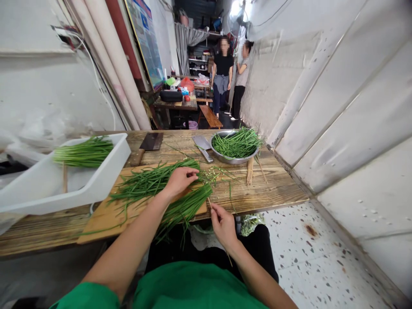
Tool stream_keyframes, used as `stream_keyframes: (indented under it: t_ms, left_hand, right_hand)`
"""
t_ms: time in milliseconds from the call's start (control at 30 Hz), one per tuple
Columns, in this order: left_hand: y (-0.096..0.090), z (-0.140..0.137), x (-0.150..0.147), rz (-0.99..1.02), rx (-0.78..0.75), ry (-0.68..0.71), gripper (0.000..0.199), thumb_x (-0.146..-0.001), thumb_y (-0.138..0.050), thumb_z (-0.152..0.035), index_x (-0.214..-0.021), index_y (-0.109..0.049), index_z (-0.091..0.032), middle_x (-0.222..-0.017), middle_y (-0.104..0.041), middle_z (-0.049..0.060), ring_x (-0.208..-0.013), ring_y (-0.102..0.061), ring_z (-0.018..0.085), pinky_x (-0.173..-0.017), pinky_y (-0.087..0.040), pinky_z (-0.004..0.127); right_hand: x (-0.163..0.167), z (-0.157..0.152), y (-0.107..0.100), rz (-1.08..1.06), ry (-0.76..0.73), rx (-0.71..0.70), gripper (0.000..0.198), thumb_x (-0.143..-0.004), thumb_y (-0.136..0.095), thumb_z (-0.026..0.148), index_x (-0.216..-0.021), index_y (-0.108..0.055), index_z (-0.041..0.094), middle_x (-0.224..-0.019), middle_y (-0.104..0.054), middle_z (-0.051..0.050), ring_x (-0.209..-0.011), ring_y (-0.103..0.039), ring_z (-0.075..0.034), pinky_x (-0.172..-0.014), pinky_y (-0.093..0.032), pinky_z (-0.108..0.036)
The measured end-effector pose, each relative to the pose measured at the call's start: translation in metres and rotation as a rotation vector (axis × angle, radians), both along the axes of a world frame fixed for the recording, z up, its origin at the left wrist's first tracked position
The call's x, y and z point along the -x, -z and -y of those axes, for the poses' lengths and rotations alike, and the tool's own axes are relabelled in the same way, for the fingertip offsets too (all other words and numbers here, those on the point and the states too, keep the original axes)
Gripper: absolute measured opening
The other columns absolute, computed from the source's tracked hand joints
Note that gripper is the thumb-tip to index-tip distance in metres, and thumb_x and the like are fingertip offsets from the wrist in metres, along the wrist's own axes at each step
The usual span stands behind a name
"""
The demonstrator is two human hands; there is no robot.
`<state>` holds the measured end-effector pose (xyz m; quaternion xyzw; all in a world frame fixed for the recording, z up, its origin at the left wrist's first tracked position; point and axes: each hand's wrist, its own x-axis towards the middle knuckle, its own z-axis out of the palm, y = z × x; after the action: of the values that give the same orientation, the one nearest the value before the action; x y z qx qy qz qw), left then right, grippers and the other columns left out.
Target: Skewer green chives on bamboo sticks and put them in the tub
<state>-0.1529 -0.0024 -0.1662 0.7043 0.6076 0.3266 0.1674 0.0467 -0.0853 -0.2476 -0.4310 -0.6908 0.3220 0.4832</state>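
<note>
You are in a food-preparation area, one that looks like a small eatery's, though you cannot tell for certain whether it is a business or a home. Kitchen work shows on your wooden worktable (pixel 283 189): a cutting board (pixel 103 216), a dark-bladed cleaver (pixel 152 141), a metal cleaver (pixel 201 142), and cut greens (pixel 238 143) heaped in a steel bowl (pixel 234 161). To your left sits a white plastic tray (pixel 80 196) with more greens; on the right lie thin wooden sticks (pixel 249 171). On the far side you see a bag-strewn table (pixel 189 104), a wooden bench (pixel 210 116) and storage shelves (pixel 198 68) beside a grey curtain (pixel 182 47). Speckled flooring (pixel 299 257) lies at your near right.
</note>
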Motion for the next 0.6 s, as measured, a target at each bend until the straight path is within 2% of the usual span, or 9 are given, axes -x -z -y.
stream_keyframes:
  t_ms: [100, 300, 467, 600]
  left_hand:
    - [0.008, 0.000, 0.000, -0.033, 0.011, -0.004, 0.018, -0.071, -0.058, -0.029, -0.078, -0.070, -0.018, -0.082, -0.069, 0.002, -0.077, -0.061, 0.017, -0.073, -0.044, 0.026]
    - [0.013, 0.002, -0.003, 0.004, 0.056, 0.012, 0.024, -0.073, -0.056, -0.030, -0.090, -0.069, -0.020, -0.086, -0.070, 0.001, -0.077, -0.062, 0.016, -0.074, -0.043, 0.026]
    - [0.011, 0.005, -0.005, -0.023, 0.084, 0.003, 0.018, -0.072, -0.057, -0.029, -0.077, -0.070, -0.018, -0.076, -0.070, 0.001, -0.072, -0.062, 0.016, -0.069, -0.043, 0.025]
    - [0.012, 0.005, -0.005, -0.037, 0.054, 0.013, 0.019, -0.073, -0.054, -0.028, -0.077, -0.070, -0.018, -0.077, -0.070, 0.001, -0.072, -0.062, 0.016, -0.069, -0.042, 0.024]
  right_hand:
    - [0.001, -0.002, -0.001, 0.003, -0.003, 0.008, 0.027, -0.084, -0.044, 0.021, -0.102, -0.063, 0.018, -0.091, -0.069, -0.005, -0.078, -0.066, -0.017, -0.072, -0.051, -0.026]
    - [0.003, -0.006, -0.003, 0.018, -0.001, 0.014, 0.028, -0.084, -0.043, 0.020, -0.102, -0.063, 0.019, -0.092, -0.069, -0.005, -0.079, -0.066, -0.018, -0.073, -0.051, -0.026]
    - [0.003, -0.005, -0.007, 0.038, 0.007, 0.022, 0.028, -0.083, -0.043, 0.020, -0.102, -0.063, 0.019, -0.093, -0.069, -0.006, -0.080, -0.066, -0.018, -0.074, -0.051, -0.027]
    - [0.003, -0.005, -0.009, 0.053, -0.008, 0.026, 0.028, -0.083, -0.043, 0.020, -0.102, -0.064, 0.018, -0.094, -0.069, -0.006, -0.082, -0.066, -0.019, -0.075, -0.051, -0.028]
